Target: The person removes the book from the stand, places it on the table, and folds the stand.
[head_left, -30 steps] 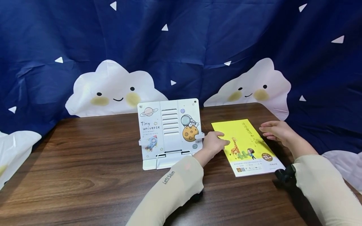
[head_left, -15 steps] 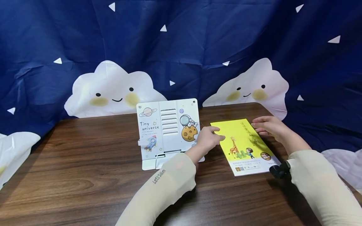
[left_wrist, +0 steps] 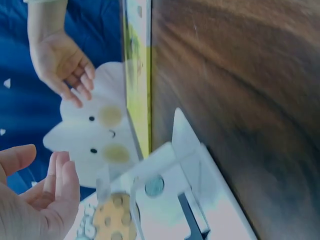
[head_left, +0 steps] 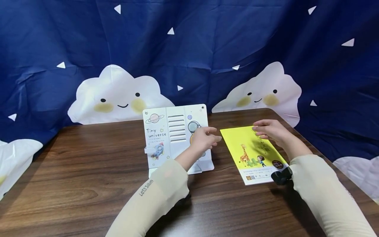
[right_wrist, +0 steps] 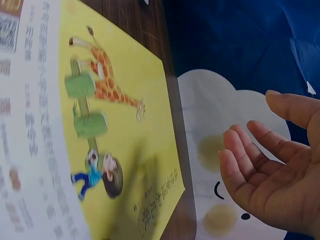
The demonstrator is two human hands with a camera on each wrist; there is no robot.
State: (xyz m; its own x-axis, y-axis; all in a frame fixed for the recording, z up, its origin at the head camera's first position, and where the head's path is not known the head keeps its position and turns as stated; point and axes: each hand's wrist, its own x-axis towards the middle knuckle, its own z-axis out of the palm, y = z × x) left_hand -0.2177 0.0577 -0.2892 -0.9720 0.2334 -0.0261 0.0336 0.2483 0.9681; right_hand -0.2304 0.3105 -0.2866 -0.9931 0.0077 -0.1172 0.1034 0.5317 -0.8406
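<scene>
A white book stand (head_left: 176,151) printed with space cartoons and "Tiny universe" stands upright on the wooden table. To its right lies a yellow book (head_left: 237,144) with a giraffe and a child on its cover. My left hand (head_left: 204,139) is in front of the stand's right side, fingers loosely bent and holding nothing; it hides part of the astronaut picture. Over the top right corner of the book hovers my right hand (head_left: 271,131), its shadow on the cover. In the right wrist view that hand (right_wrist: 272,170) shows its palm, with nothing in it.
The brown table (head_left: 88,184) reaches back to a dark blue curtain (head_left: 189,49) with smiling white clouds. A black wrist device (head_left: 282,176) on the right arm overlaps the book's lower right corner in the head view.
Both hands have moved left. The left hand has left the book's left edge and come in front of the stand; the right has gone from beside the book to above its corner.
</scene>
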